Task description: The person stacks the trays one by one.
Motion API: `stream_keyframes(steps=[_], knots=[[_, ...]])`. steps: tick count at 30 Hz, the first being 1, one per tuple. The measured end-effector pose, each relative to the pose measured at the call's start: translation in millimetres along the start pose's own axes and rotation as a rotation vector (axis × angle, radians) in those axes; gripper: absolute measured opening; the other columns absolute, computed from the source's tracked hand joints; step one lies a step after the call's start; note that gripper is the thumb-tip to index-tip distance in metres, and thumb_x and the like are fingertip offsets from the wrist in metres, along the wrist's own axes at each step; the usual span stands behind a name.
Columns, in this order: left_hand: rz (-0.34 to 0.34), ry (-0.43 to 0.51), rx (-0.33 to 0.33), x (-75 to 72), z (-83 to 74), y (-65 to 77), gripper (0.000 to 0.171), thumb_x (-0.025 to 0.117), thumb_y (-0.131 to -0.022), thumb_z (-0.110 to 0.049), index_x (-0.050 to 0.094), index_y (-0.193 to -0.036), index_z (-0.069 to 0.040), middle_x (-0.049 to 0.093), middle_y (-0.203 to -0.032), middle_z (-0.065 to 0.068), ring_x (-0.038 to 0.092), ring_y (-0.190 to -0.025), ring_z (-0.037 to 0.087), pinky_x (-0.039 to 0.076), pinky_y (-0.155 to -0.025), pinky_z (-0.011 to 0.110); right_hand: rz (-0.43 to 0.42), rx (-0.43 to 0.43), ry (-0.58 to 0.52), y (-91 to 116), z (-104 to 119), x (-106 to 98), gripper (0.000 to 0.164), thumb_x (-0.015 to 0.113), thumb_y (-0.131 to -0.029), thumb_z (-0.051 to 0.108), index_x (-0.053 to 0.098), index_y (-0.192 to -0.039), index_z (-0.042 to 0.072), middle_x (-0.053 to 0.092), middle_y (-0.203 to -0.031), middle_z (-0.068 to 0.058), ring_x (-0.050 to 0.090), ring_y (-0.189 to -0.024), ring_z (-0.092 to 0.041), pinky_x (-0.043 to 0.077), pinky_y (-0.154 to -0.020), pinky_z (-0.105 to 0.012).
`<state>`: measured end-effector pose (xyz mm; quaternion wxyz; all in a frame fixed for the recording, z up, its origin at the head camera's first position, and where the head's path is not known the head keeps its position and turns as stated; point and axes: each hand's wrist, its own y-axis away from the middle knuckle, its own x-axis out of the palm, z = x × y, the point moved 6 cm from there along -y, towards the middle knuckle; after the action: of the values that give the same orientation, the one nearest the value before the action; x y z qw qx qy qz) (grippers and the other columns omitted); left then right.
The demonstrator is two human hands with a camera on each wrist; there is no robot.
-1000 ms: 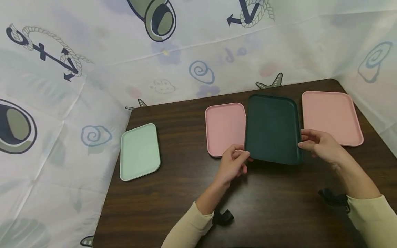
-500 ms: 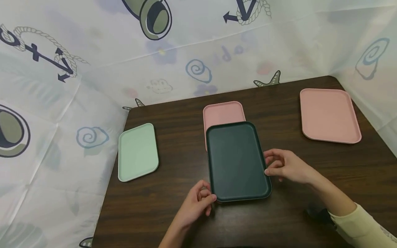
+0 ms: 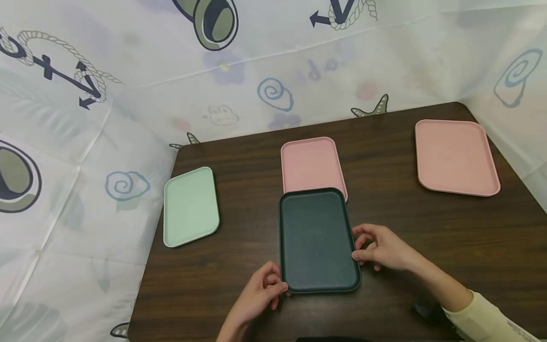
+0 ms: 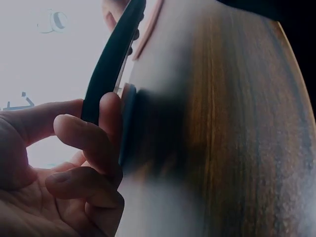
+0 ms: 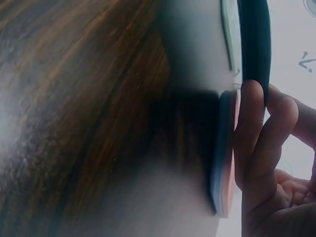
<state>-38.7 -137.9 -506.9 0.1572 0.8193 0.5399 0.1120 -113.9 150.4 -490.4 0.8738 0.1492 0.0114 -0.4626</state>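
A dark green rectangular tray (image 3: 319, 240) is held above the table, overlapping the near edge of the middle pink tray (image 3: 312, 164) in the head view. My left hand (image 3: 258, 292) pinches its near left corner, thumb on top and fingers underneath. On its right side, my right hand (image 3: 382, 247) grips the rim between thumb and fingers. Both wrist views show the dark tray (image 5: 255, 44) edge-on, apart from the tabletop. Under the pink tray, the right wrist view shows a bluish tray (image 5: 218, 158), which the head view hides.
To the left lies a pale green tray (image 3: 191, 207). A larger pink tray (image 3: 457, 157) lies near the right edge of the dark wooden table (image 3: 239, 228). A white printed cloth (image 3: 239, 85) hangs behind and beside the table.
Both hands have carried the dark green tray from between the two pink trays leftward and toward me. The other trays have stayed in place.
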Motion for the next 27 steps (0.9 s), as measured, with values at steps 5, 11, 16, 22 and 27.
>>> stream_keyframes(steps=[5, 11, 16, 22, 27], knots=[[-0.028, -0.031, 0.016, -1.7, 2.7, -13.5, 0.019, 0.061, -0.094, -0.002, 0.046, -0.102, 0.006, 0.066, -0.085, 0.026, 0.048, -0.047, 0.014, 0.040, -0.047, 0.025, -0.042, 0.020, 0.015, -3.7, -4.7, -4.2, 0.064, 0.073, -0.088, 0.011, 0.041, -0.136, -0.015, 0.061, -0.089, -0.014, 0.067, -0.070, -0.030, 0.051, -0.046, -0.035], [-0.096, -0.050, 0.048, -3.9, 1.0, -29.4, 0.018, 0.061, -0.091, 0.000, 0.047, -0.101, 0.006, 0.061, -0.078, 0.019, 0.049, -0.047, 0.015, 0.040, -0.047, 0.025, -0.096, 0.059, 0.016, -8.4, -9.5, -11.2, 0.068, 0.071, -0.090, 0.011, 0.036, -0.142, -0.014, 0.059, -0.090, -0.014, 0.068, -0.070, -0.030, 0.053, -0.049, -0.036], [-0.120, -0.043, 0.058, -2.3, -1.2, -34.6, 0.019, 0.062, -0.091, -0.002, 0.047, -0.102, 0.004, 0.057, -0.075, 0.010, 0.050, -0.047, 0.014, 0.039, -0.046, 0.023, -0.134, 0.052, 0.031, -12.6, -12.4, -15.7, 0.066, 0.070, -0.090, 0.010, 0.038, -0.142, -0.014, 0.059, -0.090, -0.013, 0.068, -0.071, -0.029, 0.053, -0.049, -0.036], [-0.165, -0.068, 0.065, -5.0, -1.5, -41.6, 0.037, 0.061, -0.093, -0.004, 0.046, -0.127, 0.000, 0.056, -0.078, 0.006, 0.049, -0.049, 0.015, 0.043, -0.050, 0.025, -0.183, 0.039, 0.047, -15.9, -11.2, -18.6, 0.061, 0.070, -0.091, 0.009, 0.041, -0.139, -0.014, 0.058, -0.093, -0.014, 0.067, -0.070, -0.028, 0.053, -0.049, -0.035], [-0.223, -0.149, 0.096, -7.6, -7.8, -46.3, 0.057, 0.062, -0.093, -0.005, 0.041, -0.146, -0.007, 0.058, -0.079, 0.008, 0.050, -0.049, 0.015, 0.046, -0.050, 0.027, -0.214, 0.008, 0.099, -19.6, -4.6, -19.8, 0.063, 0.072, -0.089, 0.012, 0.042, -0.139, -0.014, 0.058, -0.096, -0.014, 0.063, -0.063, -0.026, 0.052, -0.049, -0.035]])
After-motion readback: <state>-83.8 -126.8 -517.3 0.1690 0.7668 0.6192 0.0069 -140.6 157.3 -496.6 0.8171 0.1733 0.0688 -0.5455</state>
